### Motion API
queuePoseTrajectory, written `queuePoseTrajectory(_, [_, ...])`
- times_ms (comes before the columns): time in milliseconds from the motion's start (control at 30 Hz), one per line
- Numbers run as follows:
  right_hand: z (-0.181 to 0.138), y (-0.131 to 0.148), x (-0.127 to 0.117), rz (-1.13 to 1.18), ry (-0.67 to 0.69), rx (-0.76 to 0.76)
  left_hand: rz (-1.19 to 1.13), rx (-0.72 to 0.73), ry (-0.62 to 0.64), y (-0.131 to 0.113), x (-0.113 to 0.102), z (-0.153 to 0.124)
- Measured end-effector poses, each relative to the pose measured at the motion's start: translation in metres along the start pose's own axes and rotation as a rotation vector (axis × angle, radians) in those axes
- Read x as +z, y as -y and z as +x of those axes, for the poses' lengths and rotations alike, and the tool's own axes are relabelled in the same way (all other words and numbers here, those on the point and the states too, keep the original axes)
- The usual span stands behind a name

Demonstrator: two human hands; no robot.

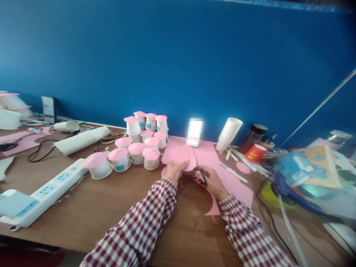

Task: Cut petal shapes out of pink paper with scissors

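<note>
My left hand [175, 171] pinches a sheet of pink paper [180, 154] by its near edge, thumb on top. In my right hand [213, 182] is a pair of scissors [203, 177] with dark handles; the blades point away from me and lie at the paper's right side. A curved pink offcut [214, 205] hangs below the scissors toward the table. Larger pink sheets [236, 187] lie beneath and to the right, with a white marker [233, 173] on them. Whether the blades are parted is too small to tell.
Upturned paper cups [121, 165] with pink paper tops stand in rows to the left, near a power strip [52, 189] and stacked cups [83, 141]. At right are a red cup [256, 153], a blue glue gun [292, 194] and plastic bags [311, 167]. A blue wall [167, 66] rises behind.
</note>
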State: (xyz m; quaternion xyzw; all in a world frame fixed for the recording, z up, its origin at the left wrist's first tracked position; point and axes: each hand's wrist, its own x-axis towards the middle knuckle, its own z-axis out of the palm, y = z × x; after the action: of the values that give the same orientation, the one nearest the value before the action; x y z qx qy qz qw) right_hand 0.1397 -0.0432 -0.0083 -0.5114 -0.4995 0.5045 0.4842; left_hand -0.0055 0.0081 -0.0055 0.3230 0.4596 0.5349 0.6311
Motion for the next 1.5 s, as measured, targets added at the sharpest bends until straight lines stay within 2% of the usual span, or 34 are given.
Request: queuePoseTrajectory(1500, [0.0009, -0.0015, -0.0023, 0.013, 0.013, -0.041, 0.01, -0.01, -0.032, -0.0065, 0.0013, -0.004])
